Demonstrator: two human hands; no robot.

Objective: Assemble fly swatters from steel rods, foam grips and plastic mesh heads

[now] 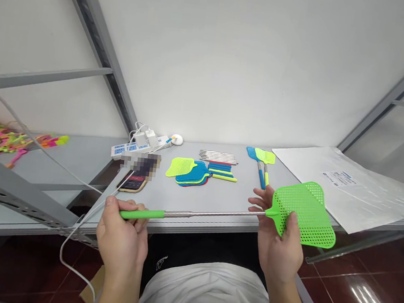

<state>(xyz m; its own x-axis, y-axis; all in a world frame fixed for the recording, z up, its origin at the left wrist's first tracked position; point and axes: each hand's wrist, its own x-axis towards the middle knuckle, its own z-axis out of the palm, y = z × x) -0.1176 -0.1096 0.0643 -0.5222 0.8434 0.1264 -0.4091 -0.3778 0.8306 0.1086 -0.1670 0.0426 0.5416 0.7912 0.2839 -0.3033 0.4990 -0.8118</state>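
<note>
By the front edge of the flat grey tabletop (226, 195), I hold a bright-green plastic swatter (217, 213) with a silvery metal shaft (179, 213). My right hand (278, 252), fingers loosely parted, pins its perforated squarish head (307, 207) under the thumb (291, 226); my left hand (121, 232) curls round its tubular handle (153, 214). Slim metal rods (219, 157) lie beyond.

Gray tabletop (168, 195) is carrying power strip (120, 150), smartphone (133, 182), fly-swatter heads (195, 172), colored handles (223, 177), metal rods (219, 157), two fly swatters (265, 156); white labeled packaging (329, 191) is lying at right.
</note>
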